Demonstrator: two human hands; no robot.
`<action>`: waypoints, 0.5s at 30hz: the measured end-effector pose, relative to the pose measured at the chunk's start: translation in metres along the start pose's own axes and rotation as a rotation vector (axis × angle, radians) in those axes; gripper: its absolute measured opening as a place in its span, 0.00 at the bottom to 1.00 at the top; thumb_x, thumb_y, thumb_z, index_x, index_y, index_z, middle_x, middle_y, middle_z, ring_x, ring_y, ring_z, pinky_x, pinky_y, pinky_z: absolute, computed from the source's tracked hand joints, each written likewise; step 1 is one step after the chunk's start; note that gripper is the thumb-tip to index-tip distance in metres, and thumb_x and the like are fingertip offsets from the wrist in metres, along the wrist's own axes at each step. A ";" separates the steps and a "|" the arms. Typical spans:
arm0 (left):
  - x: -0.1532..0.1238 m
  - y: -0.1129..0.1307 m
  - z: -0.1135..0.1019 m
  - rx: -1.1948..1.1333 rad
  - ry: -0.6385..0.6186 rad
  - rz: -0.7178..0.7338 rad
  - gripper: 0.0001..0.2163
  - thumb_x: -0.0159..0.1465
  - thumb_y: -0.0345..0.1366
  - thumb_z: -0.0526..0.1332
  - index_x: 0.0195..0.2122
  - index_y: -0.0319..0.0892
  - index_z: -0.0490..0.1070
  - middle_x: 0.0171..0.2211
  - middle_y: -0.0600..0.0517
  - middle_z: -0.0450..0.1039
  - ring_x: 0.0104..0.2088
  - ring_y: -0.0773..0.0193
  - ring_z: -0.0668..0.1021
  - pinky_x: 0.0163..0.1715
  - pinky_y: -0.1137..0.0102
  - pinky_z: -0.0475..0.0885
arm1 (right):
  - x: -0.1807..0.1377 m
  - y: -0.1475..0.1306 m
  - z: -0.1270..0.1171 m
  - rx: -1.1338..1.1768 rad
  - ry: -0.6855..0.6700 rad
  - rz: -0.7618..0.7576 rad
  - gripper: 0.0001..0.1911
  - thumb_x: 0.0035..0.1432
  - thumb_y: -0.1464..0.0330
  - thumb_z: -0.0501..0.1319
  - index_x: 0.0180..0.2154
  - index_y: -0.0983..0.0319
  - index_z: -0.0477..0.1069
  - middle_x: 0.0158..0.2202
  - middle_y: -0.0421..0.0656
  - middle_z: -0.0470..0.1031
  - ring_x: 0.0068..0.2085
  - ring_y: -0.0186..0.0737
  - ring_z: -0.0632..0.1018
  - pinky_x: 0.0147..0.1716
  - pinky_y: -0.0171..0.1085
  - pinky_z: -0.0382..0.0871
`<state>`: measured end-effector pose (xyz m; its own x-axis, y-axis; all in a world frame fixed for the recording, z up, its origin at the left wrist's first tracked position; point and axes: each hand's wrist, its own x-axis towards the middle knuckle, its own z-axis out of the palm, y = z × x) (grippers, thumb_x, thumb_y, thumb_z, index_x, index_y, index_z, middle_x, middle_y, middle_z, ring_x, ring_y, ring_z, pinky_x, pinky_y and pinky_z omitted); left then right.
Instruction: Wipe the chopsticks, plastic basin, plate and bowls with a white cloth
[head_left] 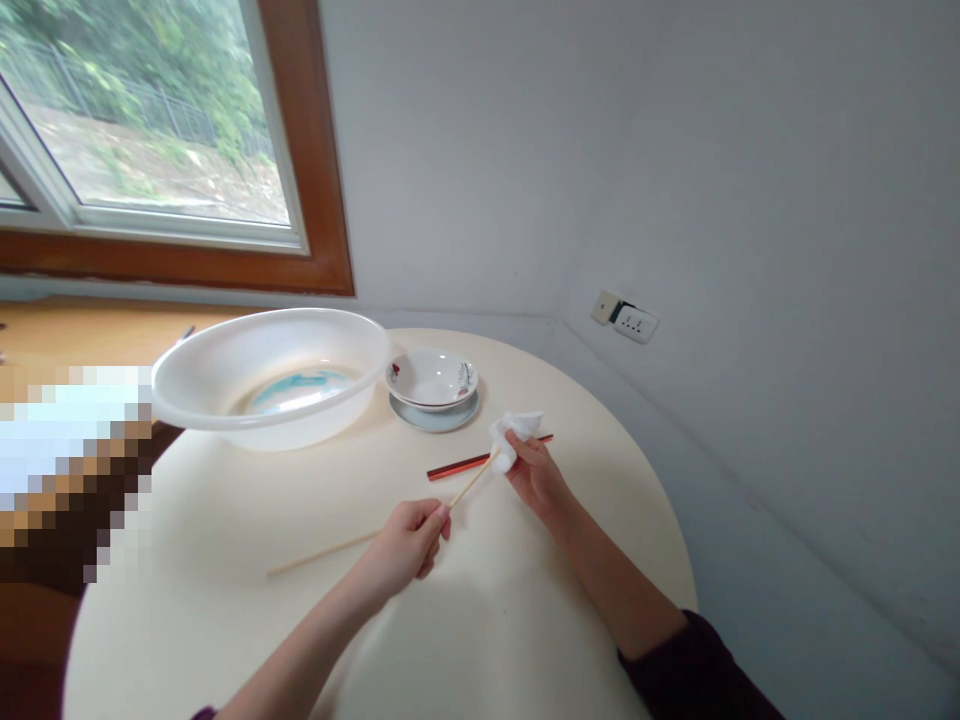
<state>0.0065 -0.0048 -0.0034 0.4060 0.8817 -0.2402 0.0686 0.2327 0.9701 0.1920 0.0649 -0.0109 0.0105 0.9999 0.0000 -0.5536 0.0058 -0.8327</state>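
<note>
My left hand [415,540] is closed around a pale wooden chopstick [472,482], which slants up to the right. My right hand [534,474] pinches a crumpled white tissue or cloth [517,428] against the chopstick's far end, so that tip is hidden. Another pale chopstick [322,552] lies on the table to the left, its right end out of sight behind my left hand. Just beyond the tissue a pair of dark and red chopsticks [456,467] rests on the table, partly covered by the tissue and my right hand.
A large white translucent basin [225,425] stands at the back left of the round cream table [225,640]. Beside it are stacked floral bowls [431,375] on a pale plate [435,418]. Walls with a socket [636,323] border the table's far right; a window is at upper left.
</note>
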 end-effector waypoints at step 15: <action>-0.003 0.001 -0.005 0.175 -0.038 0.011 0.22 0.53 0.58 0.53 0.19 0.43 0.57 0.11 0.64 0.45 0.14 0.74 0.51 0.15 0.74 0.47 | -0.006 -0.009 -0.009 0.077 -0.239 0.169 0.14 0.41 0.64 0.67 0.22 0.60 0.63 0.17 0.34 0.61 0.20 0.29 0.63 0.22 0.32 0.62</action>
<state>0.0010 -0.0052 -0.0021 0.4416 0.8668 -0.2317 0.2203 0.1456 0.9645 0.2041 0.0588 -0.0087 -0.2782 0.9605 0.0032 -0.5927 -0.1691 -0.7875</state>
